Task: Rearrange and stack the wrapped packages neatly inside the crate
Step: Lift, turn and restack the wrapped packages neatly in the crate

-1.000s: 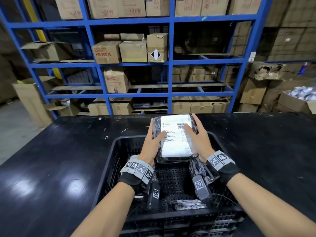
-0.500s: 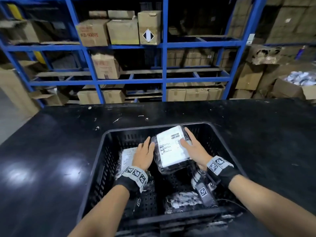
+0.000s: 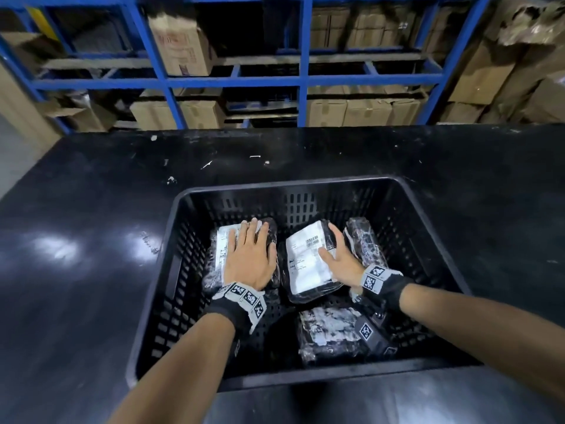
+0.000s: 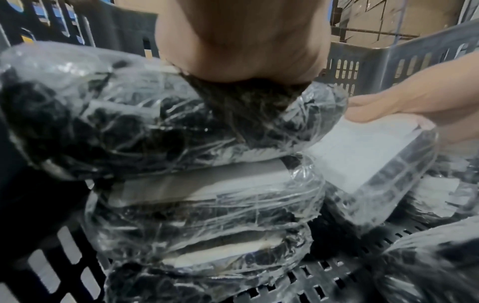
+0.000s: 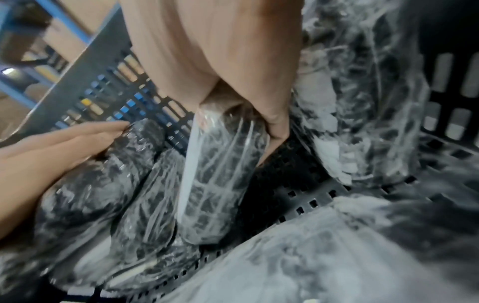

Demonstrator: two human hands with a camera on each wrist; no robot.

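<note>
A black slatted crate holds several packages wrapped in clear film. My left hand lies flat, fingers straight, on top of a stack of packages at the crate's left; the left wrist view shows the stack three high. My right hand grips a tilted package with a white label in the middle, thumb on the label, fingers curled round its right edge. One package stands on edge by the right wall. Another lies at the front right.
The crate sits on a black table with small white scraps behind it. Blue shelving with cardboard boxes stands beyond the table's far edge. Bare crate floor shows at the front left.
Both hands dropped into the crate. The left hand let go of the labelled package and moved onto the left stack. The right hand lowered the labelled package to the crate's middle.
</note>
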